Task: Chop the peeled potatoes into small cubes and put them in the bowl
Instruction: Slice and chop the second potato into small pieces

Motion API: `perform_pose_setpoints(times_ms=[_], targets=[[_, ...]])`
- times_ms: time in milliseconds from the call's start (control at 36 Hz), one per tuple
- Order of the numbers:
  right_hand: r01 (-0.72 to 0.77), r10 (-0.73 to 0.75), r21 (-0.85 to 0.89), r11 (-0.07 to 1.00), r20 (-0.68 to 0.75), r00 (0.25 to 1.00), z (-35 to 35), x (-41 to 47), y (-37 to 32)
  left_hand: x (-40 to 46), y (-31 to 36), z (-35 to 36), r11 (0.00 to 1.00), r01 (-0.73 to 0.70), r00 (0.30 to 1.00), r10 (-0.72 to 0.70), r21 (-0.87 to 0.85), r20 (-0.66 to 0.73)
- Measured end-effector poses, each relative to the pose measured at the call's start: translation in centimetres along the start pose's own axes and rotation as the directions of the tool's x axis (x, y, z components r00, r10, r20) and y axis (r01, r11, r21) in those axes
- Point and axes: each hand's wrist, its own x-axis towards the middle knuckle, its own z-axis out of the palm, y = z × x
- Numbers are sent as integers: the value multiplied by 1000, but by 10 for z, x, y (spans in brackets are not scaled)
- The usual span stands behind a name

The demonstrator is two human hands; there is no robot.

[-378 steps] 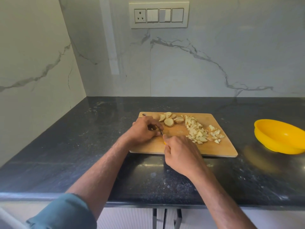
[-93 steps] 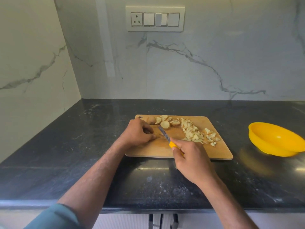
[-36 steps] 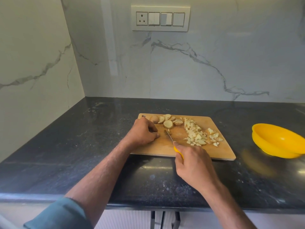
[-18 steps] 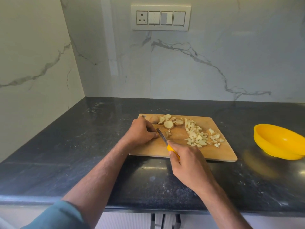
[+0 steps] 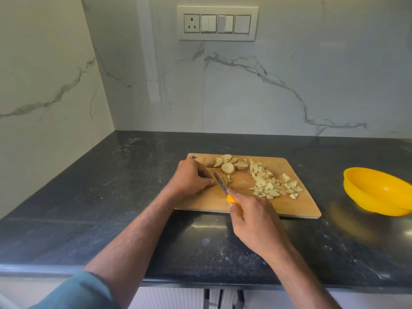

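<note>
A wooden cutting board (image 5: 296, 204) lies on the black counter. Potato slices (image 5: 227, 167) and a potato end (image 5: 209, 161) sit along its far left edge. A heap of small potato cubes (image 5: 270, 184) covers its right half. My left hand (image 5: 191, 178) rests curled on the board's left part, fingertips against a small potato piece (image 5: 227, 180). My right hand (image 5: 256, 224) grips a yellow-handled knife (image 5: 220, 182), its blade angled down beside that piece. The yellow bowl (image 5: 379, 194) stands to the right of the board, with nothing visible inside.
The black stone counter (image 5: 111, 197) meets marble walls at the back and left. A switch panel with a socket (image 5: 217, 23) hangs on the back wall. The counter's front edge (image 5: 200, 284) runs below my forearms.
My right hand has worked the knife up and down over the piece under my left fingertips. The blade now sits further left, beside those fingers. Bowl and cube heap have stayed put.
</note>
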Motion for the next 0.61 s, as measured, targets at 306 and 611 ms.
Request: perform_pose_setpoints(times_ms=[306, 611], targets=[[-61, 61, 9, 998, 19, 998, -3, 3, 0, 2, 0, -1, 1000, -21, 999, 21, 12, 34], [-90, 87, 70, 994, 34, 996, 1, 12, -1, 2, -1, -2, 999, -41, 998, 40, 14, 41]])
